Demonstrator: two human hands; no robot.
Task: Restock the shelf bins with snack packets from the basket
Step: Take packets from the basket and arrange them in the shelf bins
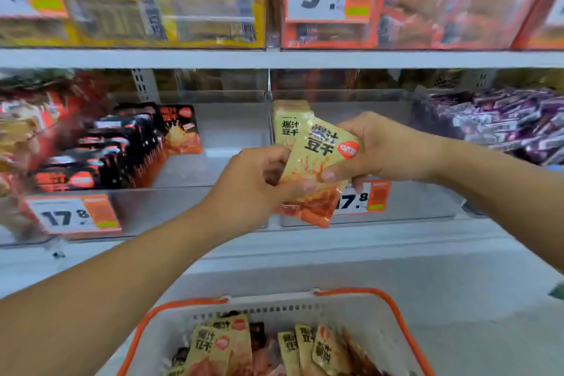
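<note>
Yellow snack packet (317, 159) held up in front of the clear shelf bin (396, 204), both hands on it. Left hand (253, 186) pinches its lower left edge; right hand (372, 149) grips its right side, thumb on the front. Another yellow packet (288, 122) stands inside the bin behind. Basket (396, 314) with more packets below the bin. Price tag (363, 197) on the bin front.

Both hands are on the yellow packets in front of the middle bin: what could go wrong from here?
1. The left hand and right hand pinch the yellow packets only at their edges, so one may slip from the grip and drop.
2. The neighbouring bin holds black-and-orange packets, so a yellow one could be misfiled.
</note>
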